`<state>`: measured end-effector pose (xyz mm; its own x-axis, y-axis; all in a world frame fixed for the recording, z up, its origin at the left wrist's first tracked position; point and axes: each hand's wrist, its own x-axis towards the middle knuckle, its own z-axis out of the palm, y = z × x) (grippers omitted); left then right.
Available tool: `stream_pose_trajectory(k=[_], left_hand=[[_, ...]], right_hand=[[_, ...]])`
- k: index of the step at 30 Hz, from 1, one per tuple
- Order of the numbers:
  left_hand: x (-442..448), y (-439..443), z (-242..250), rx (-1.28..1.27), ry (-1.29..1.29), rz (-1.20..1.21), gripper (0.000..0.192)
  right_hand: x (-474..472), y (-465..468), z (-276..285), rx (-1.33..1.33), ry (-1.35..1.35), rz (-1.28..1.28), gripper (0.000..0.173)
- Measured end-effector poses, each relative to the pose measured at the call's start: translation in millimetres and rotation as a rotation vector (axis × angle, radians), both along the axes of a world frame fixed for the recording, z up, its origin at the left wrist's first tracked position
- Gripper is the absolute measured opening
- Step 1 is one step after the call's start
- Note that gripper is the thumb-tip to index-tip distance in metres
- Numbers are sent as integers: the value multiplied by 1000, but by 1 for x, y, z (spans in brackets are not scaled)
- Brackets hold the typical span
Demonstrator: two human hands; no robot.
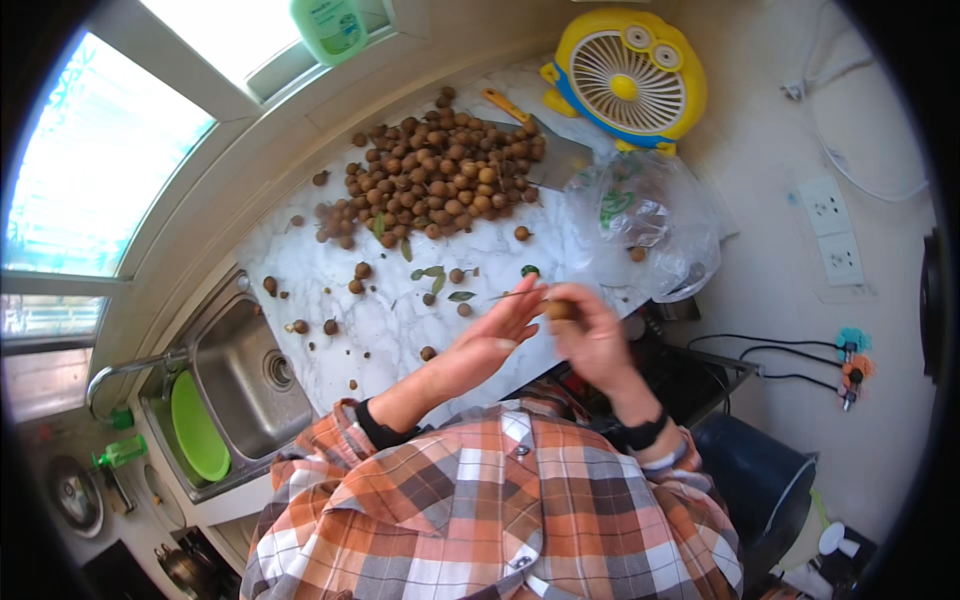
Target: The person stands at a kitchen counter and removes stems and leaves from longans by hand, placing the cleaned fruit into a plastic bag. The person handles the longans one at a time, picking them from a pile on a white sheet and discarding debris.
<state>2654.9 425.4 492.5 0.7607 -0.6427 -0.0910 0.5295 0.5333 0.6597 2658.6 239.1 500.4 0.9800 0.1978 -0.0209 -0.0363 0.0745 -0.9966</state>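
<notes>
My right hand (592,337) has its fingers closed on a round brown fruit (561,309), probably a longan, over the marble-patterned counter (390,322). Beside it, my left hand (491,341) is raised with fingers extended; a thin twig (517,293) crosses near its fingertips, and whether that hand grips it is unclear. A big heap of the same brown fruits (435,172) lies farther back. Loose fruits, small green leaves (460,296) and stem bits are scattered nearer. A clear plastic bag (652,225) with some fruit rests right of the heap.
A cleaver (559,161) with a yellow handle lies partly under the heap. Behind the bag stands a yellow and blue fan (628,82). To the left is a steel sink (244,375) with a green basin (196,431). A dark bin (757,472) stands at lower right.
</notes>
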Motion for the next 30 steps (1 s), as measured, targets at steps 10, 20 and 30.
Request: stream_pose_trajectory(k=[10, 20, 30], left_hand=[[26, -61, -5, 850, -390, 225, 63], [33, -63, -14, 632, -356, 332, 28], [30, -51, -21, 500, -303, 295, 33]], right_hand=[[6, -117, 22, 554, 326, 25, 38], [74, -98, -19, -435, 419, -13, 27], [144, -137, -72, -829, -78, -254, 56]])
